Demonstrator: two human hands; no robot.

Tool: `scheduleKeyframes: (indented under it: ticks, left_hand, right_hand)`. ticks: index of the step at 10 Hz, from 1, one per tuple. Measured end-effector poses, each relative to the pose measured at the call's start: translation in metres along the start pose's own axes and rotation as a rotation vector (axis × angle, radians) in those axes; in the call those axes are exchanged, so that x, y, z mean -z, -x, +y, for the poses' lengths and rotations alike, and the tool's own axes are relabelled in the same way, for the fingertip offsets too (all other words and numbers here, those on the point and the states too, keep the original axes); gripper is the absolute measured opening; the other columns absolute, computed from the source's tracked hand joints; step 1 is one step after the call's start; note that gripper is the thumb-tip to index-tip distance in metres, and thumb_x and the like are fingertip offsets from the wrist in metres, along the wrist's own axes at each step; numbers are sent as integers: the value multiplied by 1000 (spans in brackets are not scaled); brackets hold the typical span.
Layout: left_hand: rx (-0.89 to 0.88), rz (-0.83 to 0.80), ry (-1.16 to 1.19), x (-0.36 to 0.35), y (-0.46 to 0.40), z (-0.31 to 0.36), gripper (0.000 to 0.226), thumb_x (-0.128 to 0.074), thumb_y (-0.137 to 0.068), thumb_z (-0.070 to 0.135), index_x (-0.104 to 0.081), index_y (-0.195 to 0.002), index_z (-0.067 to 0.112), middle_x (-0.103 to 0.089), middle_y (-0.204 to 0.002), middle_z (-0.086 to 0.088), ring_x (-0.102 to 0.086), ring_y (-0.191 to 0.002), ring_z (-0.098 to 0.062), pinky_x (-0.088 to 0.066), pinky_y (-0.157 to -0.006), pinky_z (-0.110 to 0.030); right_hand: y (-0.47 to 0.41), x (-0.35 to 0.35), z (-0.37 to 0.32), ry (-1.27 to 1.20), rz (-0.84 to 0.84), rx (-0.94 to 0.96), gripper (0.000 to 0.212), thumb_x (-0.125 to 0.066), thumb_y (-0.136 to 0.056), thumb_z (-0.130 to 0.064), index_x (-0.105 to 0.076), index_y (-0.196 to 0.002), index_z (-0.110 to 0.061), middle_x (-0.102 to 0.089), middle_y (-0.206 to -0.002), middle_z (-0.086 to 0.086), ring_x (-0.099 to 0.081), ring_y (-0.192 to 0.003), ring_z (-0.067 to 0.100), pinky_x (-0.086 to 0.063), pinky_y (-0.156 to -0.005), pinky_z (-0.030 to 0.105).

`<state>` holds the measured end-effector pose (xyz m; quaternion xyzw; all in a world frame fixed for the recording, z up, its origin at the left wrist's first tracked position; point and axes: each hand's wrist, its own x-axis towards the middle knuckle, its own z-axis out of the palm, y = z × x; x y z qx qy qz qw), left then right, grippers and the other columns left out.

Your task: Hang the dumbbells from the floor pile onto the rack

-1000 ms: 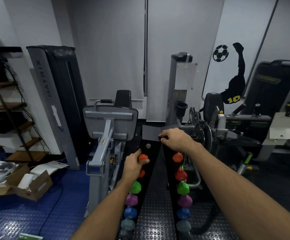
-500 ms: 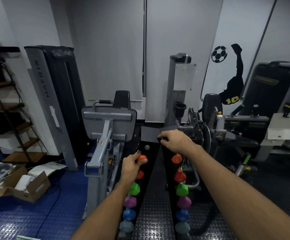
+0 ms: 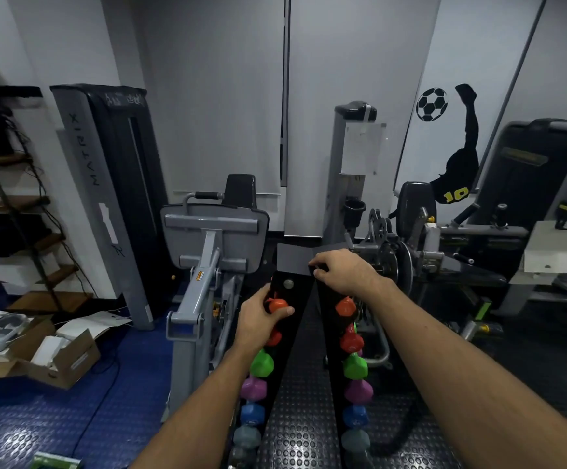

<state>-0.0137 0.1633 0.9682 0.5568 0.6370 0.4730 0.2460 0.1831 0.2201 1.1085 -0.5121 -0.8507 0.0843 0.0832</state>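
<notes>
A black A-frame dumbbell rack stands right below me, with coloured dumbbells hung down both sides. My left hand grips an orange dumbbell at the top slot of the left column. Under it hang a red, a green, a purple, a blue and a grey one. My right hand holds the rack's grey top plate, fingers curled over its edge. The right column carries an orange dumbbell, then red, green, purple, blue and grey.
A grey exercise machine stands close on the left of the rack, another machine with a flywheel on the right. Open cardboard boxes lie on the blue floor at left. Black studded mat shows between the rack's legs.
My left hand has closed more firmly round the orange dumbbell at the top left slot and shifted slightly up. My right hand stays on the top plate.
</notes>
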Motion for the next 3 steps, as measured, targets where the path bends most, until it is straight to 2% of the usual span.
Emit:
scheduleKeyframes:
  ticks: [1, 2, 3]
  left_hand:
    - [0, 15, 8, 6, -2, 3, 95, -91, -68, 44, -45, -149, 29, -61, -124, 17, -58, -115, -1, -47, -97, -24]
    - [-51, 58, 32, 14, 0, 14, 99, -89, -71, 46, -39, -153, 26, -56, -126, 17, -56, -120, -5, -45, -99, -24]
    - [-95, 92, 58, 26, -9, 25, 105, -76, -70, 73, -36, -155, 28, -56, -140, 10, -54, -128, -9, -46, -109, -38]
  right_hand:
    - [2, -1, -1, 1, 9, 14, 37, -55, -100, -31, -63, -136, -28, -68, -131, -1, -63, -120, 20, -52, -102, 41]
    - [6, 1, -1, -22, 28, 1, 39, -56, -100, -30, -62, -138, -26, -68, -133, -1, -62, -122, 19, -51, -103, 39]
    - [6, 5, 0, -44, 83, 8, 42, -57, -99, -30, -60, -140, -24, -66, -136, -2, -62, -123, 16, -50, -104, 35]
